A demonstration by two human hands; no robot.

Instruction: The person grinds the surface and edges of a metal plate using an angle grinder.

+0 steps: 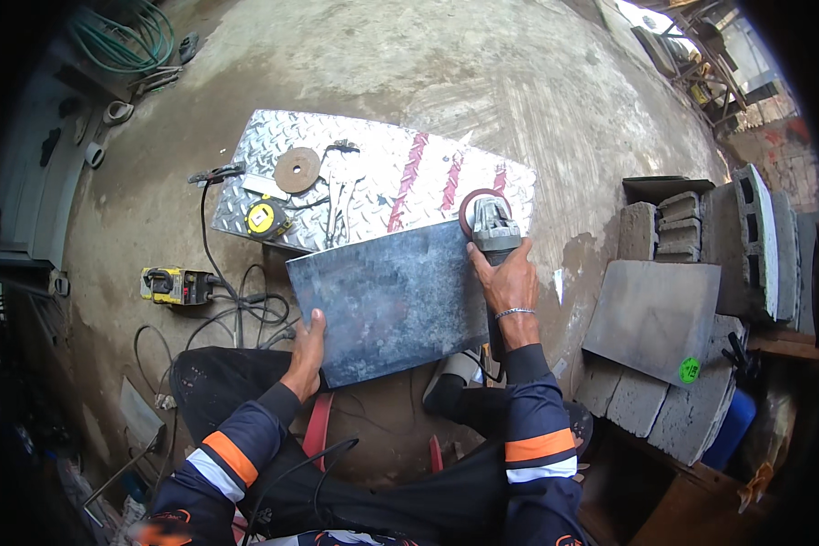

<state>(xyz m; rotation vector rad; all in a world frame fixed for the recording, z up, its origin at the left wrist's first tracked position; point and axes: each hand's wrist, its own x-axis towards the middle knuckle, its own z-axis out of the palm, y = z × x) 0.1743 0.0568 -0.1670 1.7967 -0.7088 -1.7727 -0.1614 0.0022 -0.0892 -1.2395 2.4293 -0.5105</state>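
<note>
A dark grey rectangular metal panel (pixel 391 300) with a scuffed, cloudy surface lies tilted over my lap, its far edge against a diamond-plate metal sheet (pixel 373 136). My left hand (pixel 306 359) grips the panel's left edge, thumb on top and fingers hidden beneath. At the far right corner of the panel, my right hand (pixel 510 287) is wrapped round the body of an angle grinder (pixel 495 227). The grinder's reddish disc (pixel 470 213) shows beside its grey head, close to the panel's edge. Whether it touches or spins I cannot tell.
On the diamond-plate sheet lie a brown abrasive disc (pixel 298 170), a yellow tape measure (pixel 263 217) and a clamp-like metal tool (pixel 339 187). A yellow-black machine (pixel 175 286) with tangled cables sits on the left floor. Concrete blocks (pixel 746 237) and a grey slab (pixel 653 308) are stacked right.
</note>
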